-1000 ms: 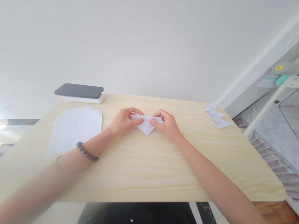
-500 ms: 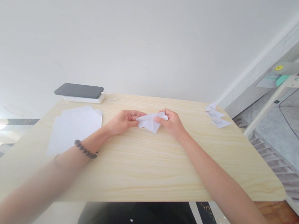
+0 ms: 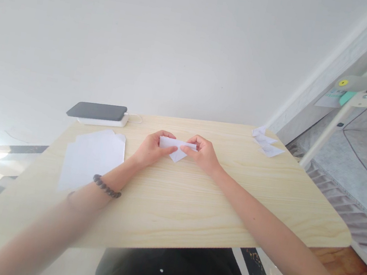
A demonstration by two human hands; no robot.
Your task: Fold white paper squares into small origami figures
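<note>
A small folded white paper (image 3: pixel 176 154) is held over the middle of the table, its straight edge away from me and a point toward me. My left hand (image 3: pixel 152 148) grips its left side, thumb on the near face and fingers behind. On the right side, my right hand (image 3: pixel 203 154) pinches it the same way, and the two thumb tips almost meet at the centre. The fingers behind the paper are partly hidden. A beaded bracelet (image 3: pixel 106 186) circles my left wrist.
White paper sheets (image 3: pixel 91 159) lie left of my left forearm. Behind them a dark phone (image 3: pixel 98 111) rests on a white block with a cable. Folded paper pieces (image 3: pixel 266 144) lie at the table's (image 3: pixel 192 214) far right corner. A wall stands behind the table.
The folded paper has turned from tilted to level and moved slightly left. My left hand has moved from its left tip to a firmer grip, with the thumb across the front.
</note>
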